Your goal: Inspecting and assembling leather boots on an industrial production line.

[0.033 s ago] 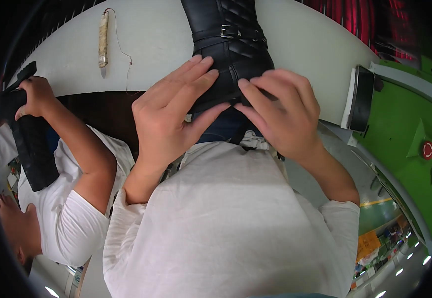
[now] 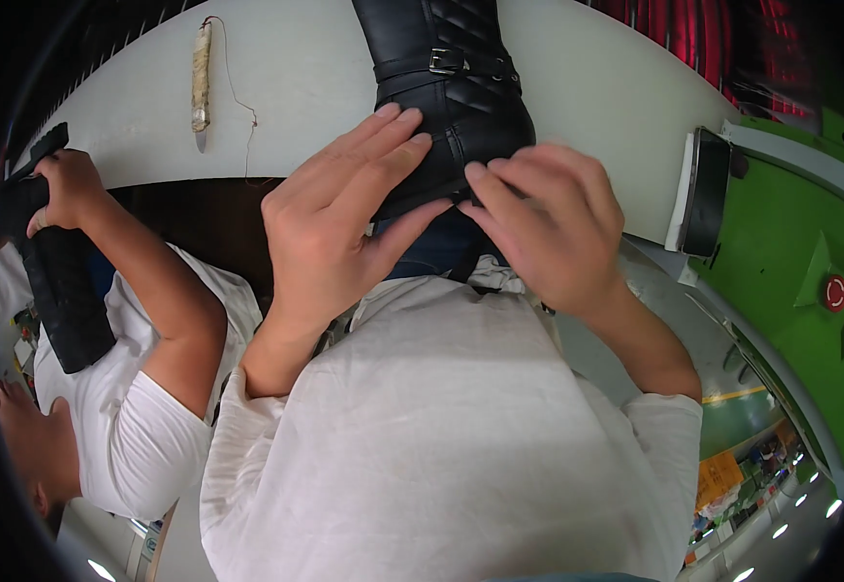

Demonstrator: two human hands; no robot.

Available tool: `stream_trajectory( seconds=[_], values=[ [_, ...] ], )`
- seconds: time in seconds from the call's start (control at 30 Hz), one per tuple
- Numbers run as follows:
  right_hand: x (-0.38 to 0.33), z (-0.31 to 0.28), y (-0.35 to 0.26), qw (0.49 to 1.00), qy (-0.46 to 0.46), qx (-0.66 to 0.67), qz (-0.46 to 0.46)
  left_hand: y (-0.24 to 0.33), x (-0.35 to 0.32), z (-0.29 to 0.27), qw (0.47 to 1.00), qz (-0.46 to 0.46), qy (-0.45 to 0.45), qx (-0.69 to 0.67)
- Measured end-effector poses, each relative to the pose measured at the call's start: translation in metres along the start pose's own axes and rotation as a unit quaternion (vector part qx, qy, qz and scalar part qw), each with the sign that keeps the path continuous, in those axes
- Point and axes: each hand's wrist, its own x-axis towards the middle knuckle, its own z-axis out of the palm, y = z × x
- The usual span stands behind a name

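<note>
A black leather boot [image 2: 438, 116] with quilted panels and a buckled strap [image 2: 451, 62] lies on the white table, its near end toward my body. My left hand [image 2: 330, 218] holds that near end from the left, fingers stretched over the leather and thumb along the edge. From the right, my right hand [image 2: 567, 223] grips the same edge with thumb and forefinger, the other fingers curled and slightly blurred. Both thumb tips almost meet at the middle of the edge. What lies under my fingers is hidden.
A knife with a wrapped handle [image 2: 202, 78] and a thin dark thread [image 2: 238, 97] lie left on the white table [image 2: 296, 58]. Farther left, a co-worker's hand [image 2: 73, 189] holds a black boot [image 2: 68, 301]. At right stands a green machine [image 2: 780, 213] with a red button [image 2: 835, 293].
My right fingers have shifted slightly, the forefinger tip a little nearer to me. My left hand has moved very slightly to the right. The boot stays nearly in place.
</note>
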Motion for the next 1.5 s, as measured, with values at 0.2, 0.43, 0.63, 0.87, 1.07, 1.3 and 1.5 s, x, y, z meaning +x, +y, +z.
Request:
stream_trajectory(
  seconds=[0.2,0.43,0.63,0.87,1.07,1.3,1.5],
  values=[
    [0.012,-0.005,-0.008,0.998,-0.053,-0.017,0.017,-0.002,-0.001,0.011,1.000,0.019,0.007,-0.002],
    [0.032,-0.007,0.004,0.988,-0.151,0.023,0.015,-0.003,-0.004,0.016,0.999,0.029,0.027,-0.009],
    [0.039,-0.017,0.020,0.979,-0.129,0.127,0.096,-0.007,-0.001,0.017,0.998,0.025,0.049,0.005],
    [0.046,-0.013,0.048,0.935,-0.184,0.246,0.177,-0.001,0.003,0.012,0.999,-0.011,0.034,-0.022],
    [0.027,-0.008,0.039,0.914,-0.079,0.315,0.245,0.000,-0.001,0.014,0.996,0.029,0.085,0.028],
    [0.039,0.018,0.015,0.711,-0.029,0.552,0.434,-0.005,-0.032,0.018,0.986,0.106,0.126,-0.009],
    [0.017,0.000,-0.007,0.692,0.034,0.561,0.454,-0.007,-0.047,-0.007,0.989,0.066,0.120,-0.056]
  ],
)
